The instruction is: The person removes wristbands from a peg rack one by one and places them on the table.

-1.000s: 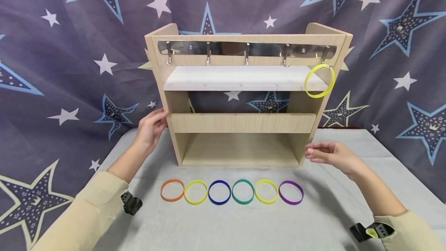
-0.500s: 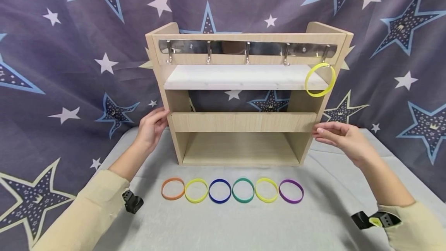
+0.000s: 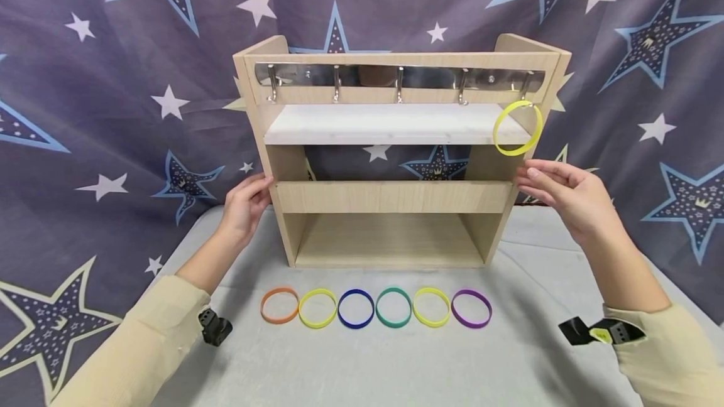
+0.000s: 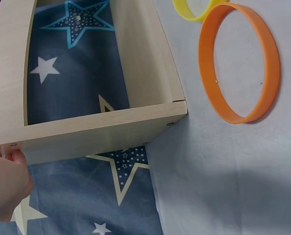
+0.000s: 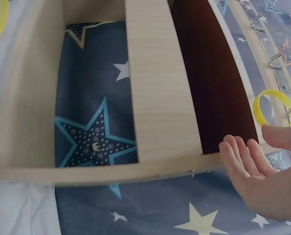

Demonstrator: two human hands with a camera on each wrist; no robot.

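Note:
A wooden shelf unit [image 3: 396, 198] stands on the table, a metal hook rail [image 3: 435, 76] along its top front board. On the rightmost hook hangs a yellow wristband [image 3: 511, 153]. My left hand [image 3: 243, 209] rests its fingertips against the outer left side panel; in the left wrist view its fingers lie under that panel's edge. Just below the hanging band, at the right side panel, is my right hand [image 3: 577, 200], fingers extended and holding nothing. The right wrist view has its fingertips right by the panel's edge, palm and thumb [image 5: 277, 137] near the yellow band.
Before the shelf lies a row of wristbands: orange [image 3: 278, 321], yellow [image 3: 318, 326], blue [image 3: 354, 326], green [image 3: 394, 325], another yellow [image 3: 432, 325] and purple [image 3: 472, 325]. The other hooks are bare. A star-patterned cloth [image 3: 130, 112] hangs behind the table [image 3: 362, 369].
My right hand has risen along the shelf's right side, from near its bottom corner to just under the hanging yellow wristband. My left hand stays at the left panel.

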